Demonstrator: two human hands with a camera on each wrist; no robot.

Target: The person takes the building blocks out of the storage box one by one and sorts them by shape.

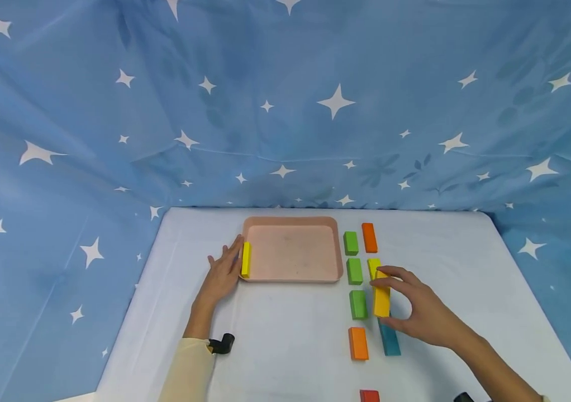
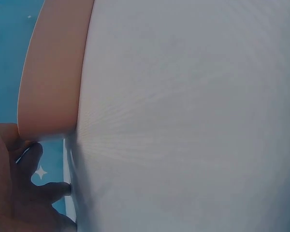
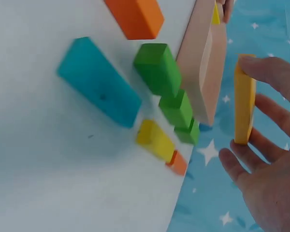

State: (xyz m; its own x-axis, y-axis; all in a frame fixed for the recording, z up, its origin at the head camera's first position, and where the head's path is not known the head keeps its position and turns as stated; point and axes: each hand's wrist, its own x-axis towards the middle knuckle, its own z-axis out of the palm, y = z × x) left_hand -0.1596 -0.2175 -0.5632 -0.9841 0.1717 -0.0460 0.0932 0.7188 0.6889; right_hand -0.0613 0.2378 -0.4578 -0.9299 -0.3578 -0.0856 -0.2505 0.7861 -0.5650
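Nearest the person, at the table's [image 1: 275, 346] front edge, a red block [image 1: 369, 396] shows only its top. Just beyond lie an orange block [image 1: 358, 343] and a teal block [image 1: 389, 337] side by side, the near end of two rows that run away from the person. The right hand [image 1: 418, 312] hovers over these rows, forearm coming in from the lower right, and pinches a yellow block [image 1: 381, 298] by its two ends between thumb and forefinger; the wrist view shows that block [image 3: 244, 99] clear of the table, the other fingers loosely spread below it and touching nothing. Gripping it by the ends probably leaves its long faces free, so it can be set down flat. Beside it lie three green blocks [image 1: 354, 270] in line, a second yellow one [image 1: 373, 265] partly behind the fingers, and a far orange block [image 1: 369, 237] at the end of the rows. Left of them sits a pink tray [image 1: 290, 276], nothing lying on its floor. The left hand [image 1: 222, 273] lies flat against the tray's left rim, fingers straight and pointing away, pressing a small yellow block [image 1: 246, 259] upright against or on that rim; which, I cannot tell. It seems to steady both block and tray. A blue starred cloth [image 1: 285, 100] hangs behind.
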